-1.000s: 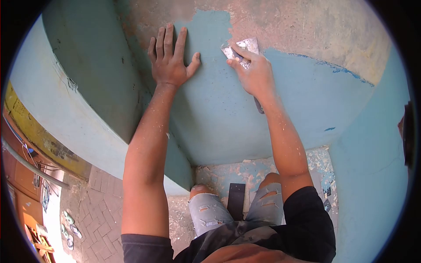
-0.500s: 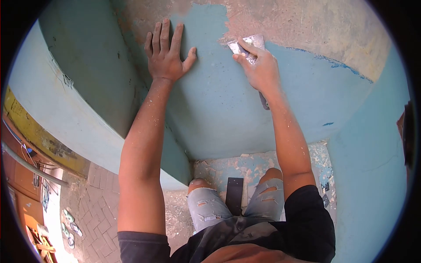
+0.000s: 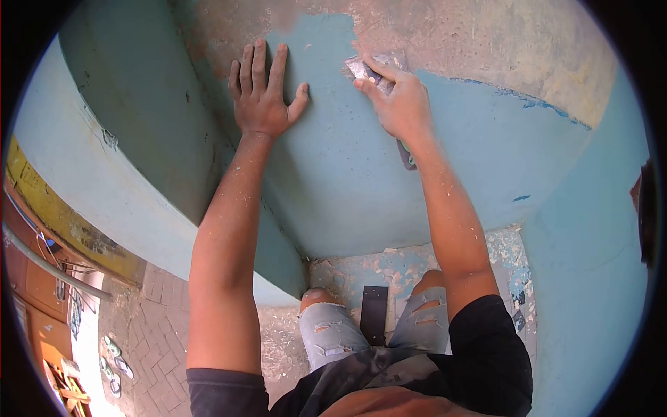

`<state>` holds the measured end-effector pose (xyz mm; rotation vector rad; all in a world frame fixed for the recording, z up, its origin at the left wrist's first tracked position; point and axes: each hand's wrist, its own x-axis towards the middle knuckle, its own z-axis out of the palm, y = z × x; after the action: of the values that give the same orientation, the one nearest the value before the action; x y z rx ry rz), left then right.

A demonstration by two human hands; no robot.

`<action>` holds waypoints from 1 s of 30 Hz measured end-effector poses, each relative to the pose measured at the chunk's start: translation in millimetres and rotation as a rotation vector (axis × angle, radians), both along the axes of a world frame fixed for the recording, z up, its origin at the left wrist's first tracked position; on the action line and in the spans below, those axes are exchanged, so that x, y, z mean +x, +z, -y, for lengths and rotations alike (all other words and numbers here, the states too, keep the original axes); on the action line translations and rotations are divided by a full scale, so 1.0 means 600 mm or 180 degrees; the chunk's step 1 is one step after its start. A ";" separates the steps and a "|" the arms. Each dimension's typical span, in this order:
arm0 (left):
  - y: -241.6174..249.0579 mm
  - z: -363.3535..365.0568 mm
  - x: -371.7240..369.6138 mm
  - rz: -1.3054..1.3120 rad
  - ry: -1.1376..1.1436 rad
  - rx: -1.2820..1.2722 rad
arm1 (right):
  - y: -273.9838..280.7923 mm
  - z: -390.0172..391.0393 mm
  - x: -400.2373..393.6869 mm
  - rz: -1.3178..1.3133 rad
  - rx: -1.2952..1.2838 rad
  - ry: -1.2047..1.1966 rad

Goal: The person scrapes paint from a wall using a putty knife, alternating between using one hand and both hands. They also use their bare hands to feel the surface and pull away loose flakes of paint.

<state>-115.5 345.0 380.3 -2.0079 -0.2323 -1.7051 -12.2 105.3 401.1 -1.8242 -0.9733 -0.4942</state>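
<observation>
My left hand [image 3: 264,97] lies flat on the blue painted wall [image 3: 333,167], fingers spread and holding nothing. To its right, my right hand [image 3: 401,104] grips a metal scraper [image 3: 393,61], with fingers on its paint-specked blade. The dark handle [image 3: 406,156] of the scraper sticks out below the palm. The blade rests at the border between the blue paint and the bare, scraped plaster [image 3: 472,48]. Pale specks dot both forearms.
Paint flakes litter the ledge [image 3: 403,260] below the wall, near my knees. A dark flat board [image 3: 374,314] stands between my legs. Side walls flank me. Sandals [image 3: 114,365] lie on the paving at the lower left.
My right hand and the scraper have shifted slightly left along the paint edge. My left hand stays on the wall, while the whole view has shifted a little.
</observation>
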 end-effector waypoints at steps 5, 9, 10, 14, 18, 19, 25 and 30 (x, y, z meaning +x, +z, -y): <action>0.008 -0.005 0.008 0.0054 -0.0040 0.0076 | 0.011 -0.011 0.007 0.0183 0.0337 0.0074; -0.002 -0.003 0.002 0.0025 -0.0104 0.0037 | 0.012 -0.001 0.002 0.0051 0.0183 0.0019; 0.000 -0.005 0.000 0.0011 -0.0109 0.0050 | 0.002 -0.002 0.005 0.0196 0.0260 -0.0030; 0.000 0.000 0.003 0.0000 -0.0052 0.0031 | 0.018 -0.025 0.012 0.0173 0.0376 0.0040; 0.000 0.001 -0.001 -0.0015 -0.0102 0.0024 | 0.043 -0.027 -0.011 0.0120 0.0276 0.0051; 0.001 0.000 -0.002 -0.0016 -0.0128 0.0019 | 0.033 -0.022 -0.010 0.0138 0.0236 0.0052; 0.001 0.001 -0.001 0.0035 -0.0072 0.0049 | 0.034 -0.038 -0.001 0.0303 0.0426 0.0058; 0.002 -0.012 0.005 0.0084 -0.0085 0.0162 | -0.013 0.014 -0.018 0.0388 0.0408 0.0515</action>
<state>-112.6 352.2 381.2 -1.9611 -0.1700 -1.7371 -22.8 96.8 393.1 -1.6014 -1.1357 -0.5594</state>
